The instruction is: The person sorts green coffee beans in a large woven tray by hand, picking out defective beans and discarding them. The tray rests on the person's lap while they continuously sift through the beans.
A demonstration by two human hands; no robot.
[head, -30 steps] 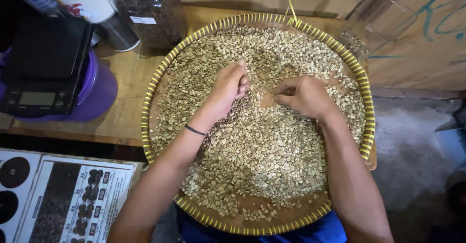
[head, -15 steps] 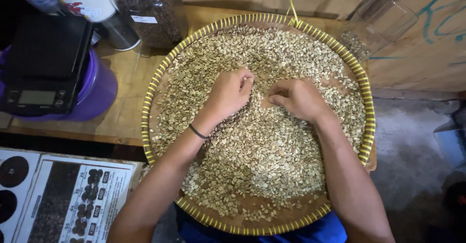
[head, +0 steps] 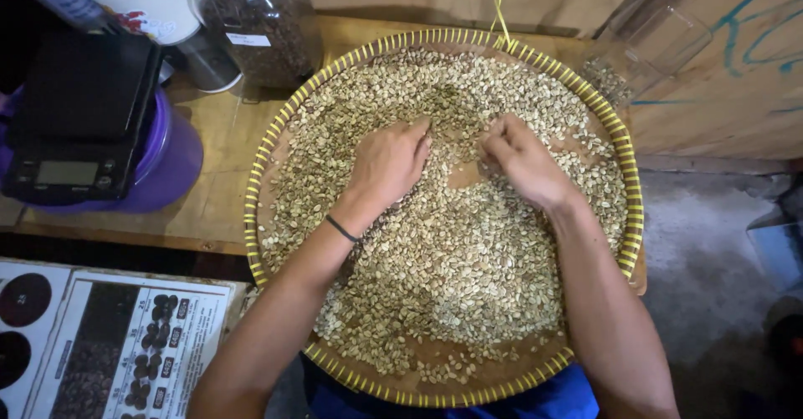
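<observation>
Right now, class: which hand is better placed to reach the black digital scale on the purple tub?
Left hand: it lies in the round woven tray on the scale's side; the right hand is farther.

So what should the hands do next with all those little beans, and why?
Probably the right hand should pinch out the bean under its curled fingertips. Both hands rest on the pale beans in the round woven tray, the left hand lying flat and a small bare patch showing between them, so it looks like sorting one bean at a time.
</observation>
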